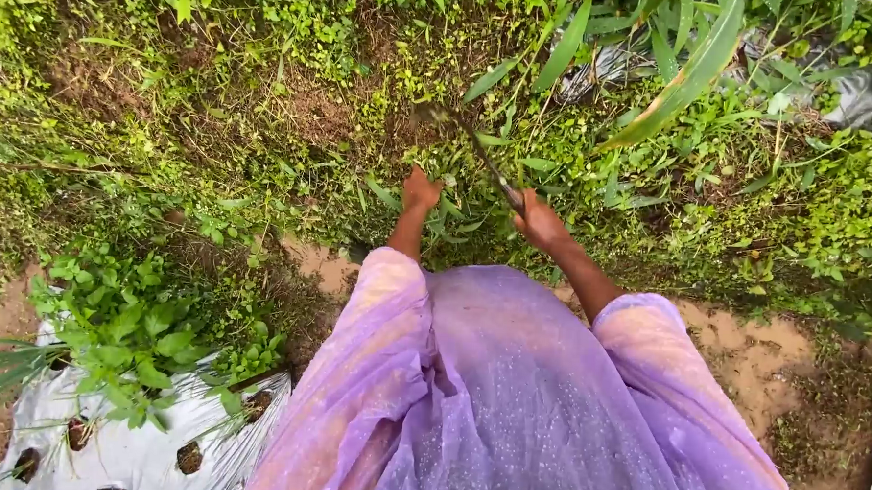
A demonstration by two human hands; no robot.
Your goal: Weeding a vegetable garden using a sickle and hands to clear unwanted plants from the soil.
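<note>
Bent low over a weedy bank, centre of frame. Left hand (421, 188) down in the low weeds (437, 221), fingers curled in among the stems — gripping a tuft or only pressing on it, cannot tell from here. Right hand (540, 222) just right of centre, fingers wrapped tight round the handle of a sickle (479, 154), thin blade running up and left from the fist, tip blurred near upper centre. Blade well above the left hand, the two hands near each other but apart.

Purple translucent garment (508, 395) filling the lower middle. Strip of bare wet soil (746, 337) along the foot of the bank, left and right of the sleeves. Silver mulch sheet (123, 452) with planting holes at lower left, broad-leaved plants (129, 325) crowding its top edge. Long grass blade (693, 75) arching in from upper right, another scrap of silver sheet behind it.

For a clean cut, by the look of it: tuft bunched firmly and pulled taut, away from the edge; blade low, close to the soil, drawn toward the body in a short pull, not a swing; left fingers above and clear of the blade's path. Wet ground underfoot, so steady footing likely matters. Care near the sheet, which would probably tear easily.
</note>
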